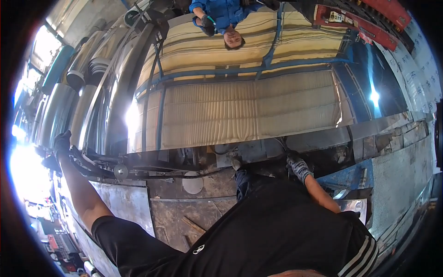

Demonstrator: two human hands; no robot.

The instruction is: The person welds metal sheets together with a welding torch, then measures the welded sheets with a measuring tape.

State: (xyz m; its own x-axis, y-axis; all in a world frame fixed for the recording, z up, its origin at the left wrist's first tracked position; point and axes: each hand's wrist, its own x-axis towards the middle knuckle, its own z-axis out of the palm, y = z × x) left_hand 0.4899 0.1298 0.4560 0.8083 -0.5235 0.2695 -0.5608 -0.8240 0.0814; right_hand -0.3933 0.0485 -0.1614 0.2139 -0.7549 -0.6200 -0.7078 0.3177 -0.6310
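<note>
A large mirror-finish metal sheet (258, 111) spreads across the view ahead of me. At the far left, my left hand (62, 142) in a dark glove reaches to the machine frame beside shiny metal rolls (60, 111); its fingers are too dark to read. Below the sheet's near edge, my right hand (299, 167) wears a grey patterned knit glove. Its fingers look curled beside a dark hose (282, 144), and what they hold, if anything, is hidden.
A person in blue (221, 11), shown upside down in the sheet's reflection, has a gloved hand (206, 23) holding a thin pen-like item. Red machinery (355, 25) stands at the upper right. Metal plates (401, 180) and a wooden stick (194, 225) lie low down.
</note>
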